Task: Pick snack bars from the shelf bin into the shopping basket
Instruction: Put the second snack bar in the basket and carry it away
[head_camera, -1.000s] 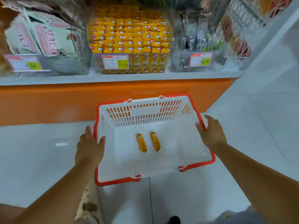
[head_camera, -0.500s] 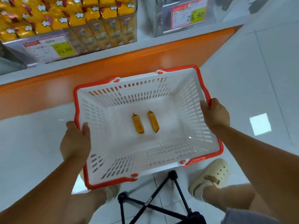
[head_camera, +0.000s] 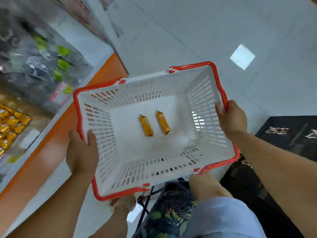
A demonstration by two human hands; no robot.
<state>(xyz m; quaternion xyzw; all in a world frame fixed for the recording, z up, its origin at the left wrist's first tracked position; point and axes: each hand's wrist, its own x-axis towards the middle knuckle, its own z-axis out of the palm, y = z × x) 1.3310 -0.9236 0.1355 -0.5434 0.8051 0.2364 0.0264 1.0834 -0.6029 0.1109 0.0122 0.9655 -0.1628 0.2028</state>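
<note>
Tiled floor (head_camera: 188, 40); left hand (head_camera: 81, 152), right hand (head_camera: 230, 119) grip basket (head_camera: 96, 86) rims, snack bars (head_camera: 146, 125) between.

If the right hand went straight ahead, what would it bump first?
The basket: the right hand grips its red rim, so it would push that first; beyond, probably the far wall.

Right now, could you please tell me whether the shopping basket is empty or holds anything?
Not empty: two orange snack bars lie side by side, not touching, on the floor of the basket.
</note>
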